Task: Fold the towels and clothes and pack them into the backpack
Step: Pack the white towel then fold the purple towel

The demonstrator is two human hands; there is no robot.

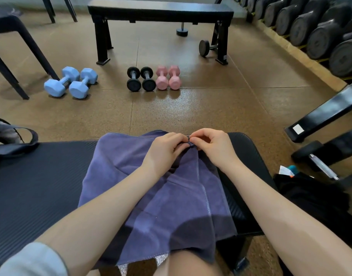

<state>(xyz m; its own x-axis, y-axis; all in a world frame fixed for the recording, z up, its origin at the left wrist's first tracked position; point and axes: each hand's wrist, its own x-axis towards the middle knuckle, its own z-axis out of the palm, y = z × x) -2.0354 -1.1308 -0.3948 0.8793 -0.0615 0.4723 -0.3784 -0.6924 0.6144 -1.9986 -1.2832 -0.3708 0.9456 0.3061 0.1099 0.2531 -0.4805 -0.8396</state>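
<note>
**Both hands pinch the towel's far edge**

Open brown floor point(171, 108) runs to 12 o'clock, dumbbells lined beyond it. You sit at a black padded bench point(41, 176); bare pad lies at 9 o'clock. The purple towel point(151, 188) drapes across it, near hem over the front edge. Your left hand point(163, 150) and right hand point(213, 146) meet at its far edge, fingertips pinching cloth. Backpack strap point(17, 140) at 9 o'clock.

Blue dumbbells point(70, 82), black dumbbells point(141, 78), pink dumbbells point(168, 77) on floor; black bench point(160, 9) behind; possibly weight rack point(318, 30) right.
</note>
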